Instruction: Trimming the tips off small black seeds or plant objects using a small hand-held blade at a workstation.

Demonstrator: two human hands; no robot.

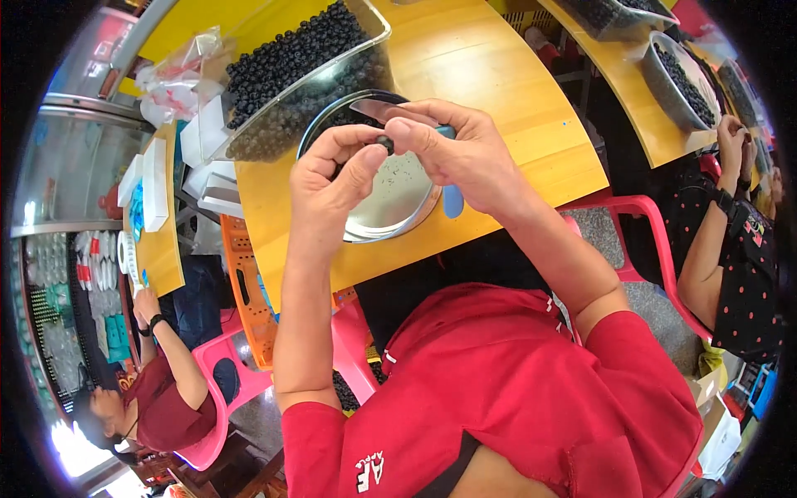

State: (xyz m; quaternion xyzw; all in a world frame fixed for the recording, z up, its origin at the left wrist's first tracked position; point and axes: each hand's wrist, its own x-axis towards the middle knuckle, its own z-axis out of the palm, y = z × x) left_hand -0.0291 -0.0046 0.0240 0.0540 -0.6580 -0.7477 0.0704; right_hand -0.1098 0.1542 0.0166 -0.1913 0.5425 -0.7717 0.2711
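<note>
My left hand (336, 170) pinches a small dark round fruit (384, 144) between thumb and fingertips over a round metal basin (378, 232). Against the fruit rests the thumb of my right hand (461, 153). That hand is closed around a knife (390, 111) with a blue handle; its blade points left above the fingers. Dark specks lie on the basin's shiny bottom, and more dark fruit shows partly behind my hands. Just beyond the basin stands a clear plastic bin (349, 62) heaped with the same kind of dark fruit.
The yellow wooden table (490, 75) bears the bin and basin. White boxes (154, 187) and plastic bags (178, 83) are at the left. One person works at the left, another at the right near a grey basin (682, 87). Pink chairs (656, 232) stand around.
</note>
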